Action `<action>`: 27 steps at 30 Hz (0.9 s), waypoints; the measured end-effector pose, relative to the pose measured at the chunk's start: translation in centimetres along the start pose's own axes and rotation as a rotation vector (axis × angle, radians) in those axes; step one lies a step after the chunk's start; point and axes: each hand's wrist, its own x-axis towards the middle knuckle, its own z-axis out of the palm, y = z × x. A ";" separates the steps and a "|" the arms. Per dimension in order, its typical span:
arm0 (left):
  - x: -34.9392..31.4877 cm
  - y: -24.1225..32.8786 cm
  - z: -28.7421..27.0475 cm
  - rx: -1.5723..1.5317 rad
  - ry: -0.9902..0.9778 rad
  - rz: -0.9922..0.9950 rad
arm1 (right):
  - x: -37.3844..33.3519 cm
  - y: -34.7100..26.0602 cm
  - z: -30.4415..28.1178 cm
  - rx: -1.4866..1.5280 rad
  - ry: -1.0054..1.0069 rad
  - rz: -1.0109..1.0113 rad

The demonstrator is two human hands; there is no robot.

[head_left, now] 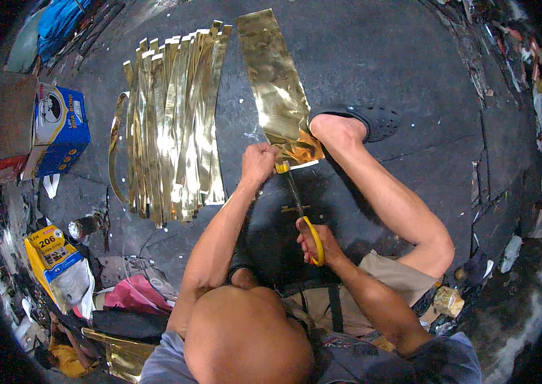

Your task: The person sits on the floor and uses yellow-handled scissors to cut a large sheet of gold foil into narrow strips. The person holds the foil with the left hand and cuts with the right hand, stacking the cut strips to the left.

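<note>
Closed around the near left corner of a long gold sheet (275, 83) is my left hand (259, 163), thumb and fingers pressed together. The shiny sheet lies lengthwise on the dark floor, its near edge trimmed in white. My right hand (322, 243) grips a tool with a curved yellow handle and a long narrow dark blade (295, 194). This blade slants up to the sheet's near edge beside my left fingers, where a small yellow piece (282, 168) shows. Whether the tool is scissors or a saw I cannot tell.
Several gold strips (175, 128) lie side by side on the left. A blue and white box (60, 128) and a yellow bag (52, 249) stand farther left. My foot in a black clog (376, 125) rests right of the sheet. Scraps line the right edge.
</note>
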 end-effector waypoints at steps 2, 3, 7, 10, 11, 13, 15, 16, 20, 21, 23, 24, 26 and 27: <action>0.8 -0.5 -0.5 0.036 -0.028 0.035 | 0.9 0.4 0.4 0.071 -0.036 -0.075; 0.9 -0.7 -0.6 0.025 -0.064 0.010 | 1.4 0.7 0.7 0.133 -0.033 -0.059; 0.8 0.1 -1.3 -0.088 -0.191 -0.152 | 2.4 0.0 1.0 0.125 0.004 0.000; 0.5 -2.4 -1.2 0.001 -0.086 -0.030 | 3.0 -0.3 0.5 0.015 -0.016 -0.039; -0.1 -1.9 -1.0 -0.001 -0.059 -0.042 | 3.1 -0.4 0.0 -0.003 -0.026 -0.067; -1.9 -1.0 -0.2 -0.113 -0.078 -0.110 | 2.8 -0.6 -0.5 0.004 -0.012 -0.088; -4.6 -0.7 0.9 -0.332 -0.162 -0.224 | 2.9 -0.7 -0.7 0.078 -0.018 -0.051; -5.6 -0.6 1.2 -0.482 -0.162 -0.224 | 3.1 -0.3 -0.8 0.075 -0.042 -0.083; -5.2 -1.5 1.9 -0.487 -0.121 -0.219 | 4.1 0.8 -0.8 0.117 -0.086 -0.138; -5.5 -1.2 1.9 -0.514 -0.146 -0.248 | 4.2 0.6 -0.7 0.140 -0.082 -0.136; -5.6 -0.5 1.3 -0.549 -0.196 -0.299 | 4.3 -0.5 0.2 0.050 -0.021 -0.119; -5.6 -0.5 1.1 -0.562 -0.222 -0.324 | 4.3 -0.8 0.4 0.005 0.010 -0.110; -5.7 -0.7 0.9 -0.591 -0.253 -0.353 | 4.5 -0.8 0.3 -0.037 0.008 -0.110; -5.7 -0.9 1.1 -0.606 -0.260 -0.356 | 4.6 -0.8 0.3 -0.058 0.007 -0.110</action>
